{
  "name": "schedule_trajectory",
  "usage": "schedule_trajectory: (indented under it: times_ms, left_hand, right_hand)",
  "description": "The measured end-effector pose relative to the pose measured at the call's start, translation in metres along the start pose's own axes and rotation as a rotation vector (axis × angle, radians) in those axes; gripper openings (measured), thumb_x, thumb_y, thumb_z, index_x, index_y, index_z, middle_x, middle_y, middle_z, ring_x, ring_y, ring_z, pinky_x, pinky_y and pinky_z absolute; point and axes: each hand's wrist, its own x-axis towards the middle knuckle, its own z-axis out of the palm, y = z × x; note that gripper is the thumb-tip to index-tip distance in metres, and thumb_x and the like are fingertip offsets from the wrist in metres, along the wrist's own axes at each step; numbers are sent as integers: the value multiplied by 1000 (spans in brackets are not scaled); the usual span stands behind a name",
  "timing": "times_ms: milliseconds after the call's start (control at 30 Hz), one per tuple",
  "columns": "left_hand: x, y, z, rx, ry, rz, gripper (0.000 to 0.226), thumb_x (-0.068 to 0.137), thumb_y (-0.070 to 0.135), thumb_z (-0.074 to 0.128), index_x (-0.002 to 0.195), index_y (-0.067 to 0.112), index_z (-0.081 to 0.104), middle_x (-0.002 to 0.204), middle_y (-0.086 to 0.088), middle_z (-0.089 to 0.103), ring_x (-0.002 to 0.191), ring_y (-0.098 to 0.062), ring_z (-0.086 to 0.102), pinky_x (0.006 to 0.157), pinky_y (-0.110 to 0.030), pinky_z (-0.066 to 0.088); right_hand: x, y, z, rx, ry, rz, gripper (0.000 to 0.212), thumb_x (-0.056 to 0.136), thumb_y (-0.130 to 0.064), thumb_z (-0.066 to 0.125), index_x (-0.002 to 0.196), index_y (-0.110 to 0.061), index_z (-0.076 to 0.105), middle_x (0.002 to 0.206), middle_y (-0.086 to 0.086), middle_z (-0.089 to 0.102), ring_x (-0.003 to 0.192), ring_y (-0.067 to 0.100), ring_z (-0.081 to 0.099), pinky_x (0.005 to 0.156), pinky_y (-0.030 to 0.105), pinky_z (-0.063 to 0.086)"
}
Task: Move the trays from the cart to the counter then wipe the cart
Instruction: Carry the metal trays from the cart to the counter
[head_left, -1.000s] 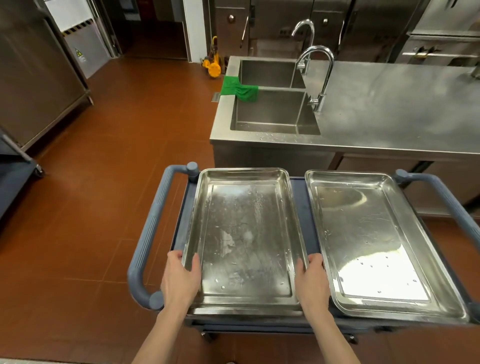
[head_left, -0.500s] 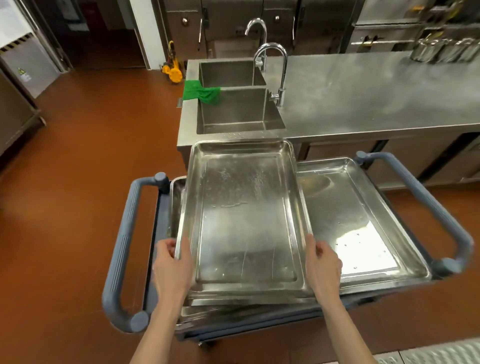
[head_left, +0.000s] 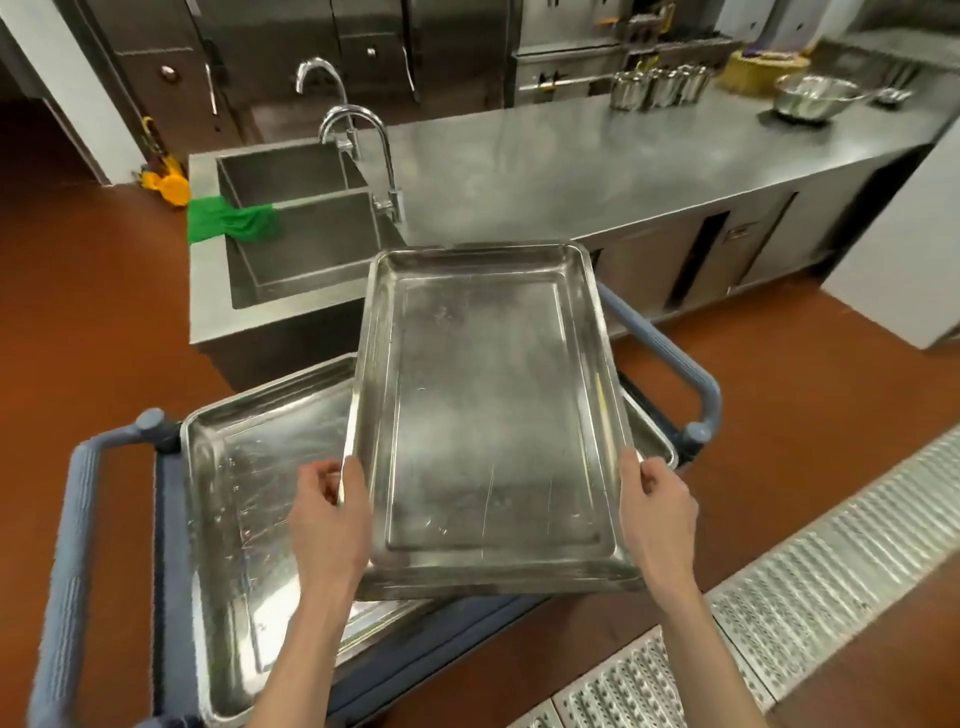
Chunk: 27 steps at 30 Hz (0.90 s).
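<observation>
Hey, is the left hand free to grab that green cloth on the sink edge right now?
Probably not. The left hand grips one long side of the lifted tray, the right hand the other, and the green cloth hangs on the sink beyond the cart.

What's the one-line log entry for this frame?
phase: carry to counter | both hands grip lifted tray | left hand | right hand | trays remain on cart

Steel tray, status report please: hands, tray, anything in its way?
Left hand and right hand grip the lifted steel tray by its long sides. Tray held over the cart, short of the counter. Second tray on cart. Counter ahead bare.
</observation>
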Motion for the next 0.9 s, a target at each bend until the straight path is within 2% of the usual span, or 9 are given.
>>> schedule_trajectory:
  times_ms: [67,133,500,633,767,900]
  left_hand:
    - [-10,8,15,-5,-32,16,21,107,37,54,113,18,60,97,1,66,87,-13,61,69,-23,43]
    - [-21,14,32,-14,-69,31,23,105,39,55,113,19,62,98,1,68,89,-18,64,69,-26,45]
    - [-110,59,100,-51,-279,120,15,105,33,59,112,20,63,100,3,68,91,-14,65,72,-23,46]
    - [-149,73,125,-41,-341,157,13,106,28,59,111,17,62,96,5,66,85,-6,60,69,-13,42]
    - [-189,82,150,-49,-425,182,10,106,24,59,111,16,61,91,7,64,80,-4,59,66,-4,42]
    - [-226,89,177,-61,-512,213,9,106,22,59,111,14,62,90,2,65,79,-7,60,65,-3,43]
  right_hand:
    - [-2,8,-24,19,36,26,57,106,-50,47,73,-4,53,62,13,54,58,18,43,58,36,36]
    - [-4,18,-47,44,71,58,54,106,-47,49,71,-7,51,61,6,48,58,17,39,57,36,33]
    - [-26,79,-162,65,254,181,50,106,-45,50,74,-7,53,63,3,46,58,17,38,55,34,32]
    - [-39,104,-205,71,318,223,55,107,-48,47,78,-3,57,66,13,53,60,18,43,57,35,35]
    - [-52,132,-246,71,418,290,53,107,-46,48,67,-11,45,63,5,46,61,20,39,59,38,32]
    - [-66,162,-286,44,491,352,54,106,-45,48,65,-11,43,60,3,48,61,21,40,61,40,35]
